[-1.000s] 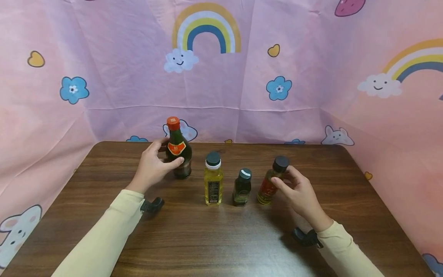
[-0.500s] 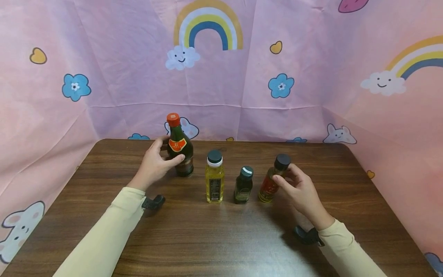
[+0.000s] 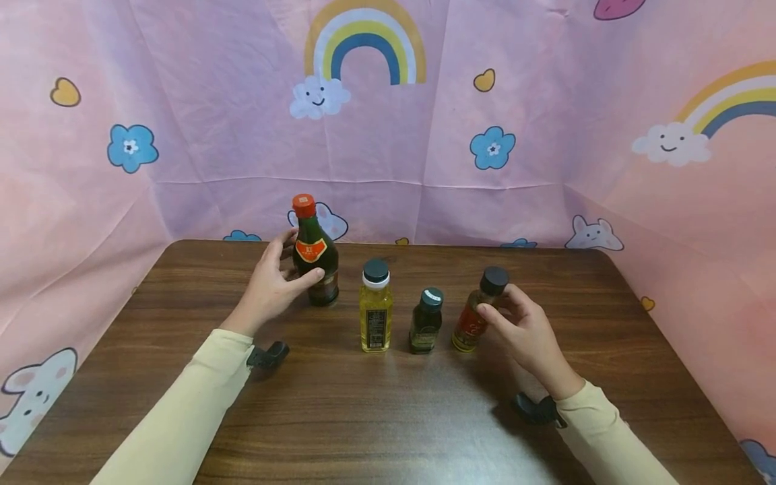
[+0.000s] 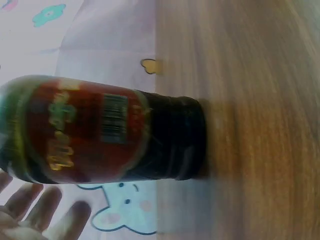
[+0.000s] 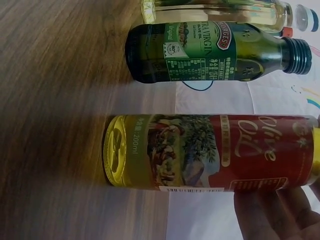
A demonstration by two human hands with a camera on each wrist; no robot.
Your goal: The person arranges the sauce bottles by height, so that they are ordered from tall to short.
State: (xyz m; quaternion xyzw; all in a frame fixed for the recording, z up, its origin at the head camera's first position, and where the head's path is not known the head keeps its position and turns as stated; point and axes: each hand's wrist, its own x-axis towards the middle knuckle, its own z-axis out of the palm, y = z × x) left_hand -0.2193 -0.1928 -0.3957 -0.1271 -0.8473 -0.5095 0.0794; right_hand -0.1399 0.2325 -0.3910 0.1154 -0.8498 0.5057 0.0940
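At the table's left side, my left hand [image 3: 273, 283] holds a dark glass bottle [image 3: 315, 259] with a red cap, thumb across its front and fingers round the far side. The left wrist view shows this bottle's red back label [image 4: 85, 132], its base at the wood, and spread fingers [image 4: 75, 217] alongside. On the right, my right hand [image 3: 533, 337] grips a small olive oil bottle [image 3: 469, 327] by its upper part, below the black cap. Its red label reads "Olive Oil" in the right wrist view, where fingers [image 5: 260, 212] curl behind it.
Between the hands stand a yellow oil bottle [image 3: 376, 316] with a dark cap and a shorter dark green olive oil bottle [image 3: 426, 323]. The green one is close beside the right-hand bottle. A patterned pink cloth [image 3: 230, 162] hangs behind the brown wooden table [image 3: 364, 424].
The head view has shifted slightly, so the scene sits a little higher in it. Both hands keep their hold and the bottles stay in place.
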